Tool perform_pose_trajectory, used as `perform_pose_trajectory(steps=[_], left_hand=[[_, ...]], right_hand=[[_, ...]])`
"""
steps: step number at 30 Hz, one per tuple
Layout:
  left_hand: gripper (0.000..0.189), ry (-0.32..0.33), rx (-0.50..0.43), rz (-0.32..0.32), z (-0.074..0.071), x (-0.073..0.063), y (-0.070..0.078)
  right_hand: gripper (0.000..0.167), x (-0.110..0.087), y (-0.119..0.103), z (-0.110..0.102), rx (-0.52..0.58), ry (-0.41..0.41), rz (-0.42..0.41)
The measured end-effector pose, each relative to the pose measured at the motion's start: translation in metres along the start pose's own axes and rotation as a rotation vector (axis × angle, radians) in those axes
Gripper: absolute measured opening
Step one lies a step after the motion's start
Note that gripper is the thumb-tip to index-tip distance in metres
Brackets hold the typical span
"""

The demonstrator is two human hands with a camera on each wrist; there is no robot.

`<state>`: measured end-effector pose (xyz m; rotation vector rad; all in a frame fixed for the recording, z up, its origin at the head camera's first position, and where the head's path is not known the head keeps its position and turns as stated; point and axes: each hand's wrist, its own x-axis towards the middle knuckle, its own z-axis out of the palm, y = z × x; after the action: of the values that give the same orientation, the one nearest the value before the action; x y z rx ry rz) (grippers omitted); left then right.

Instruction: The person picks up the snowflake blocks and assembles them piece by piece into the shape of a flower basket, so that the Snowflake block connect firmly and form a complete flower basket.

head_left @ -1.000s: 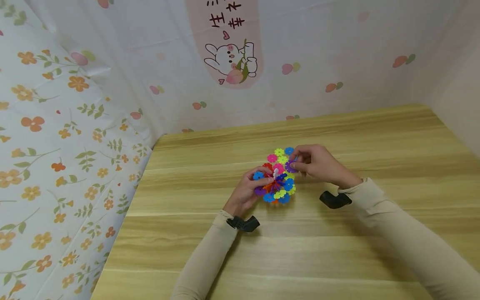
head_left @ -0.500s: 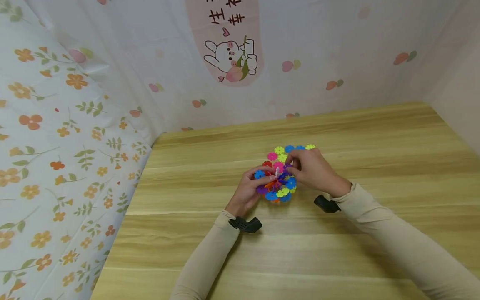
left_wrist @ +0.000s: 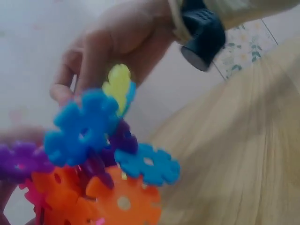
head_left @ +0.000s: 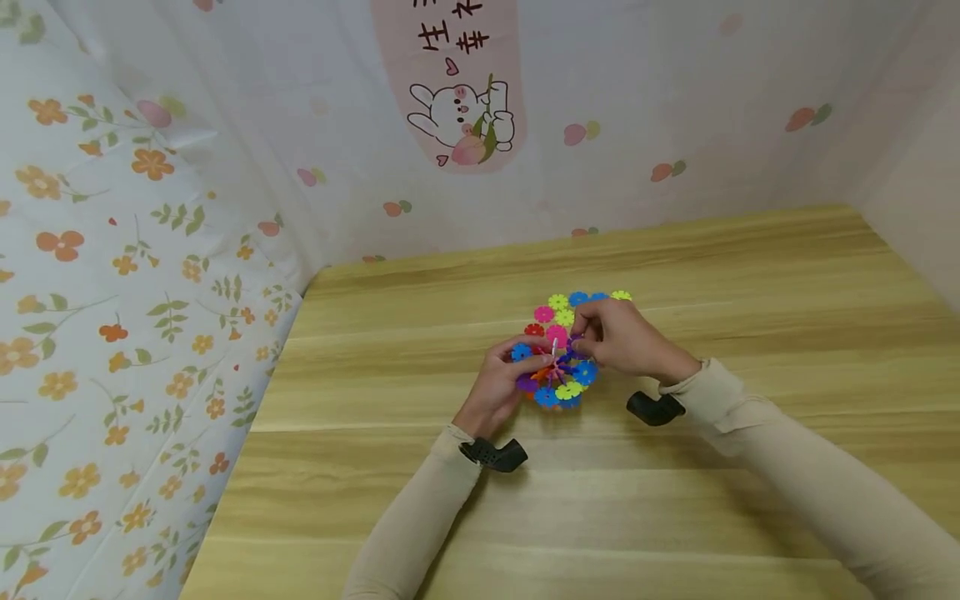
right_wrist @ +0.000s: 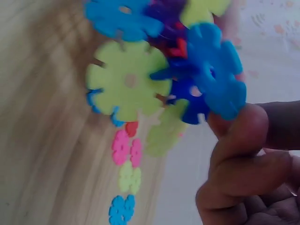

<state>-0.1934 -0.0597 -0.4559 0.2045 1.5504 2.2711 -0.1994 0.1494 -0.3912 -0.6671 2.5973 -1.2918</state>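
Observation:
My left hand (head_left: 497,377) grips a rounded cluster of interlocking snowflake discs (head_left: 585,372) from its left side, thumb on top. Blue, orange, purple, yellow and red pieces stick out of it in many directions, with one white disc (head_left: 555,346) edge-on near the top. My right hand (head_left: 628,335) pinches a purple snowflake disc (head_left: 573,347) between thumb and index finger at the cluster's upper right side. In the right wrist view, its fingertips are right at a blue disc (right_wrist: 218,70). The left wrist view shows blue and orange discs (left_wrist: 124,201) on the cluster's underside.
Loose snowflake discs lie on the wooden table (head_left: 375,367) behind the cluster: pink (head_left: 543,314), yellow (head_left: 558,302) and blue (head_left: 578,298), with another yellow disc (head_left: 621,295) beyond my right hand. Patterned cloth (head_left: 300,92) hangs along the back and left.
My right hand has moved left and in to the cluster with the purple disc, uncovering blue and yellow loose discs behind it. My left hand keeps its hold, and the cluster has turned slightly.

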Motion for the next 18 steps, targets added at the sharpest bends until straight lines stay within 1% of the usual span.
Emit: perform_pose_trajectory(steps=[3, 5, 7, 9, 11, 12, 14, 16, 18], left_hand=[[0.019, -0.022, 0.034, -0.006, -0.005, 0.001, 0.002], [0.027, -0.041, 0.058, -0.007, -0.009, 0.004, 0.004], [0.04, -0.053, 0.056, -0.001, -0.013, 0.005, 0.005], [0.049, -0.059, 0.034, 0.006, -0.016, 0.005, 0.004], [0.054, -0.052, 0.002, 0.014, -0.016, 0.004, 0.002], [0.055, -0.048, -0.013, 0.019, -0.015, 0.004, 0.001], [0.056, -0.037, -0.037, 0.034, -0.012, 0.004, 0.0], [0.055, -0.015, -0.041, 0.066, -0.008, 0.005, -0.001], [0.053, 0.005, -0.028, 0.101, -0.006, 0.007, 0.0]], right_hand=[[0.01, -0.003, 0.003, 0.004, 0.019, 0.017, -0.008], [0.006, -0.004, 0.007, 0.006, 0.056, 0.062, 0.016], [0.004, -0.006, 0.011, 0.009, 0.148, 0.125, 0.083], [0.008, -0.008, 0.017, 0.013, 0.268, 0.194, 0.163], [0.012, -0.01, 0.019, 0.017, 0.384, 0.248, 0.229], [0.013, -0.011, 0.02, 0.02, 0.441, 0.259, 0.255], [0.015, -0.012, 0.019, 0.025, 0.527, 0.258, 0.282], [0.017, -0.013, 0.016, 0.03, 0.577, 0.24, 0.285], [0.018, -0.015, 0.012, 0.034, 0.602, 0.214, 0.268]])
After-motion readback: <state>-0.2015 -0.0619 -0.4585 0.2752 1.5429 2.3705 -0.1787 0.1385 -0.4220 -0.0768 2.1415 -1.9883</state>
